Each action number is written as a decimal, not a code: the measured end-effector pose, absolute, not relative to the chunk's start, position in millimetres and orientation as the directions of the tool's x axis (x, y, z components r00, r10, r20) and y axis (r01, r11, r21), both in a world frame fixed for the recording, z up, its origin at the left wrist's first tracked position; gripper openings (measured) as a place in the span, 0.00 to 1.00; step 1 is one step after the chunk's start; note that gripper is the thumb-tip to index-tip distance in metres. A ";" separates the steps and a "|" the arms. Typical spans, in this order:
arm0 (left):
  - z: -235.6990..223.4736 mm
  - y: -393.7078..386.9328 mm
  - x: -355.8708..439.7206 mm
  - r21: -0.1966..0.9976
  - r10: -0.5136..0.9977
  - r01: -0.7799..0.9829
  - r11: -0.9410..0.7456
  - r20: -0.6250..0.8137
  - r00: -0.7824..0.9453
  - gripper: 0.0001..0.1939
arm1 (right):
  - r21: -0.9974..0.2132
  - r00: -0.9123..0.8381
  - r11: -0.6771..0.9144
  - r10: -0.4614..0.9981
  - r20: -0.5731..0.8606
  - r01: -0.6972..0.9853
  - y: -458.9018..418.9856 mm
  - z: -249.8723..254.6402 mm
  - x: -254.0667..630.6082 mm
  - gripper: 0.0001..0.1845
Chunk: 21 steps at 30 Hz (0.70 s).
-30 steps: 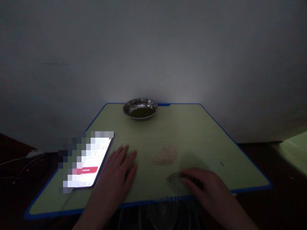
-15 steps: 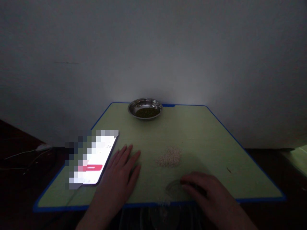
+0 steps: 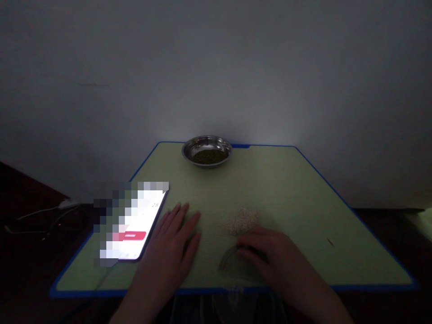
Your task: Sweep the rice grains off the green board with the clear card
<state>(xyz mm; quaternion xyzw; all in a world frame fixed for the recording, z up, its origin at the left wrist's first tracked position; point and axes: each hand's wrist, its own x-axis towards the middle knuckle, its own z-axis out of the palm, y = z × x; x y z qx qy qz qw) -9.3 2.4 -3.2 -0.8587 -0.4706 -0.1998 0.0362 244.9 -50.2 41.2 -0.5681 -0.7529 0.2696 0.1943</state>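
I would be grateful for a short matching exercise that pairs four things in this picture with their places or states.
1. metal bowl
2. phone
3. pale grains
4. clear curved piece

A. in a loose heap on the table
B. held in the right hand
C. near the table's far edge
D. lit up, beside the left hand

Pairs: 1-C, 2-D, 3-A, 4-B

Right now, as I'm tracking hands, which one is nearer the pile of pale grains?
Right. The right hand is by the near edge of the pile; the left hand lies left of it, across a gap.
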 end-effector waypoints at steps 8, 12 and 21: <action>-3.0 1.7 -5.9 0.123 0.794 0.826 -0.550 0.384 0.472 0.22 | -0.653 -0.325 0.202 0.943 -0.072 0.730 -49.9 42.6 239.4 0.08; -3.2 1.3 -6.9 0.130 0.800 0.830 -0.542 0.384 0.462 0.22 | -0.695 -0.359 0.217 0.931 -0.063 0.685 -50.9 43.7 242.4 0.09; -4.3 1.6 -7.6 0.129 0.795 0.826 -0.549 0.383 0.470 0.21 | -0.727 -0.377 0.213 0.924 -0.068 0.652 -57.0 50.3 248.0 0.09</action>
